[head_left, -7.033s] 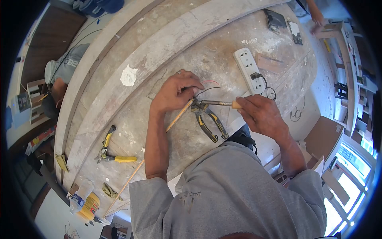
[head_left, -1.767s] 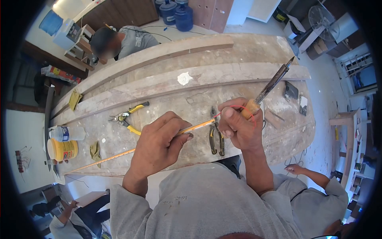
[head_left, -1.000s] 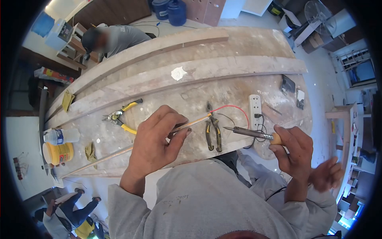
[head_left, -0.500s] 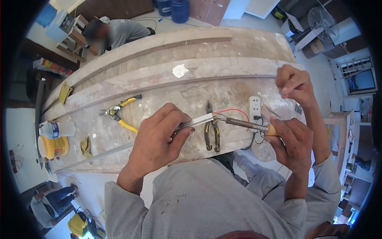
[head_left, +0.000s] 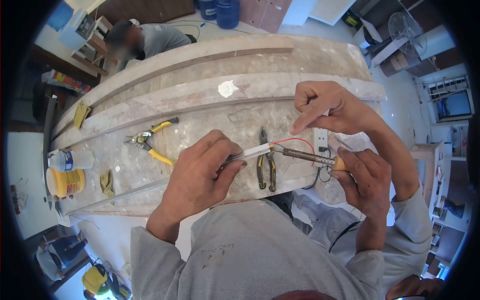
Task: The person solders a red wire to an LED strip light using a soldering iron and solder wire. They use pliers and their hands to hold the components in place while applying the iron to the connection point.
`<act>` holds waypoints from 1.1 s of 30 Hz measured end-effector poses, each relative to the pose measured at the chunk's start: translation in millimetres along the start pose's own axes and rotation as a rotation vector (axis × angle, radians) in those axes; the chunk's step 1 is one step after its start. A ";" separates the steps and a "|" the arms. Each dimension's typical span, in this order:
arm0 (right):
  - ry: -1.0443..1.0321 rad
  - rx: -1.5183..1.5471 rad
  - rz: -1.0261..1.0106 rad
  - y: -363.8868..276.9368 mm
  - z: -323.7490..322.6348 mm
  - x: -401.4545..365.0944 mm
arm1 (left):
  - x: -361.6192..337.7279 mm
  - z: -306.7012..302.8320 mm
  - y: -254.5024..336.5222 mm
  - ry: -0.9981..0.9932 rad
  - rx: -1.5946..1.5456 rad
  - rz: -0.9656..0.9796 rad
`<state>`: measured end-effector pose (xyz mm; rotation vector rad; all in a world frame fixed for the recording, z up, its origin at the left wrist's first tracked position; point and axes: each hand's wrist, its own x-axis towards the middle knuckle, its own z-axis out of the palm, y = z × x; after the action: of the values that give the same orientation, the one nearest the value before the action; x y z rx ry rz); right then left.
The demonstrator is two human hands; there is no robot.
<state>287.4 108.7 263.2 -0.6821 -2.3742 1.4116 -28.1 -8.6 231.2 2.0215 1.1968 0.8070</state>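
Note:
My left hand [head_left: 200,175] is closed round a long thin metal strip [head_left: 125,192], whose white end [head_left: 257,150] sticks out to the right of the fingers. In my right hand [head_left: 364,180] is a soldering iron [head_left: 306,156], gripped by its wooden handle, its tip at the strip's end. A red wire [head_left: 306,142] curves up and right from that end. Pliers with black and yellow handles [head_left: 266,167] lie just beneath the strip's end. A co-worker's hand [head_left: 325,107] hovers above the red wire, fingers curled.
Yellow-handled cutters [head_left: 160,156] lie left on the worktable [head_left: 200,120]. Two long boards [head_left: 170,102] cross its far side. A power strip [head_left: 321,137] stands right, a bottle [head_left: 75,161] and yellow tub [head_left: 67,183] left. Another person [head_left: 160,40] bends beyond the table.
The co-worker's hand has moved left, from beyond the power strip to above the red wire. My two hands have stayed almost where they were, with the strip and the iron.

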 end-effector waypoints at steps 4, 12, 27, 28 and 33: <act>0.066 -0.076 -0.065 4.7 -11.0 -6.5 | -0.5 -0.8 -1.4 -0.002 0.005 0.018; 0.473 -0.859 0.259 -59.1 90.1 -108.4 | -0.6 -1.3 -1.1 -0.010 0.011 0.028; 0.475 -0.843 0.294 -53.4 105.0 -115.8 | -0.5 -2.2 -0.8 -0.023 0.012 0.031; 0.479 -0.850 0.305 -55.3 105.7 -114.9 | -0.4 -2.3 -0.7 -0.023 0.009 0.034; 0.432 -0.965 0.429 -62.1 113.6 -122.0 | -0.5 -1.7 -2.0 -0.023 0.006 0.046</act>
<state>320.9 -66.0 262.6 -1.5957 -2.5056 0.0522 -30.5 -8.0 230.6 2.0641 1.1450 0.8018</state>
